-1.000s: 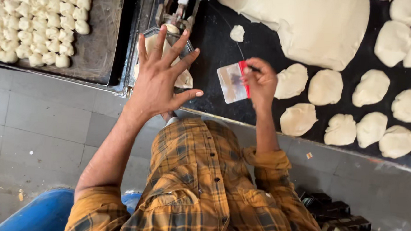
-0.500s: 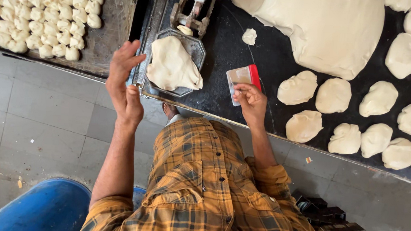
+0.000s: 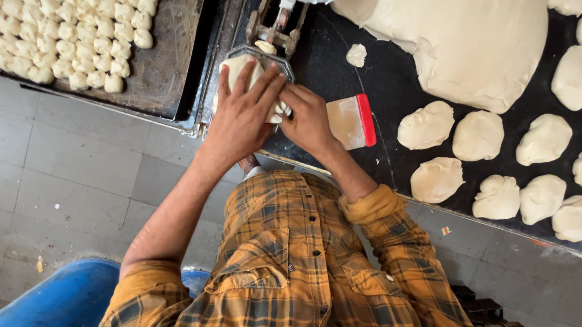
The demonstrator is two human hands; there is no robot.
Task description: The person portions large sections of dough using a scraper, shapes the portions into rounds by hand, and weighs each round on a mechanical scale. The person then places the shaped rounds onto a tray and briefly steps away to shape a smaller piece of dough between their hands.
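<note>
My left hand [image 3: 244, 110] lay flat, fingers spread, on the dough lump [image 3: 239, 69] in the metal pan [image 3: 271, 53]; at three o'clock my right hand [image 3: 310, 121] pinched its edge; I judged it the pressing step, needing firm even push next; beyond lay the scraper [image 3: 352, 121].

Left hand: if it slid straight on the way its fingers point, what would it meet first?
The left hand lies flat on the dough piece in the metal pan. Straight on, it would likely meet the pan's far rim, then the metal mechanism; depth is unclear.
</note>
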